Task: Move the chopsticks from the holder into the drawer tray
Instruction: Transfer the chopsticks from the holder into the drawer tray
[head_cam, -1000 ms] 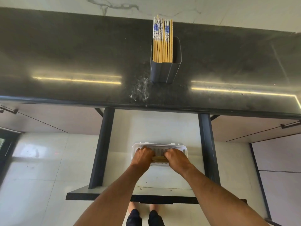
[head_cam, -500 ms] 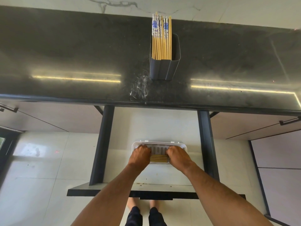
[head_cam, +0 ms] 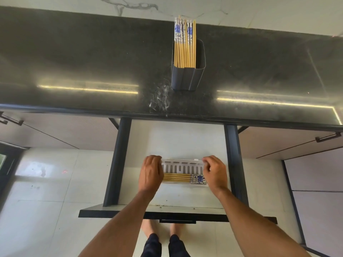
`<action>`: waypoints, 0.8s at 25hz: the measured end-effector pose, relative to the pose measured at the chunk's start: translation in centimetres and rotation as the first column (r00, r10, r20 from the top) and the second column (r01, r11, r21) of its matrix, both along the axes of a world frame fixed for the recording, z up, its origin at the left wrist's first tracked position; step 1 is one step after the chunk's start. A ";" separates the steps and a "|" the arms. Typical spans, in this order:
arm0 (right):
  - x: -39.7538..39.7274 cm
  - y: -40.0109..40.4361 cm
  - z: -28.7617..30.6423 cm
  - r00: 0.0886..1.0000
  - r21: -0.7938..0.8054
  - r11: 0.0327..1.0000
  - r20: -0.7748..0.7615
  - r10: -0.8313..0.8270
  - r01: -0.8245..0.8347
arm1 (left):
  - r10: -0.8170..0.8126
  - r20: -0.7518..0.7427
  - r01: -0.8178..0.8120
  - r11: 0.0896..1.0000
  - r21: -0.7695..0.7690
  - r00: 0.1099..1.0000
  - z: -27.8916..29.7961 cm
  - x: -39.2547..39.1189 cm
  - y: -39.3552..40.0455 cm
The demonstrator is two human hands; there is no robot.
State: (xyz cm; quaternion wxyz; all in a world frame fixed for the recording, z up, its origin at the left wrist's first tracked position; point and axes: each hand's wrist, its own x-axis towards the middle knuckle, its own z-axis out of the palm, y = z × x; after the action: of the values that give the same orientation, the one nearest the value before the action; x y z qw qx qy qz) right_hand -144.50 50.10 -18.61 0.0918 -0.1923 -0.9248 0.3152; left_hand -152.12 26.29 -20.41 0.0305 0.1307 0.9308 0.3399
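Observation:
A dark holder (head_cam: 187, 78) stands on the black counter, with several bamboo chopsticks (head_cam: 184, 45) upright in it, their blue-and-white ends up. Below, in the pulled-out drawer, lies a white slotted tray (head_cam: 182, 166). Several chopsticks (head_cam: 182, 178) lie flat along its near side, patterned ends to the right. My left hand (head_cam: 150, 172) rests over the tray's left end and my right hand (head_cam: 214, 171) over its right end. The fingers of both are curled loosely, and neither hand holds a chopstick.
The drawer (head_cam: 185, 141) has dark side rails and a dark front panel (head_cam: 176, 214) with a handle, close to my legs. The black counter edge (head_cam: 167, 114) overhangs the drawer's back. Cabinet fronts with handles flank it on both sides.
My hands have spread apart from the tray's middle to its two ends. The chopsticks they covered now lie exposed in the tray.

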 end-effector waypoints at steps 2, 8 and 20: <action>0.2 0.4 0.0 0.940 -0.192 0.923 0.001 -0.340 0.334 | 0.299 0.217 -0.324 0.942 0.088 0.929 0.1 -0.1 -0.2; 1.1 0.9 -1.4 0.724 -0.346 0.644 0.443 -0.529 0.682 | 0.475 0.658 -0.649 0.761 0.026 0.584 -0.9 0.2 -0.6; 1.1 0.4 -2.2 0.763 -0.279 0.744 0.466 -0.448 0.608 | 0.441 0.651 -0.605 0.796 0.034 0.617 -0.9 0.5 -0.7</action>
State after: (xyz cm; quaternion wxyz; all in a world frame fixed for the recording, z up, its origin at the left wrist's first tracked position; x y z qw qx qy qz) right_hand -143.42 50.50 -20.81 -0.0397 -0.5215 -0.7408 0.4215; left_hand -151.67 25.56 -21.31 0.2126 -0.2634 0.8143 0.4715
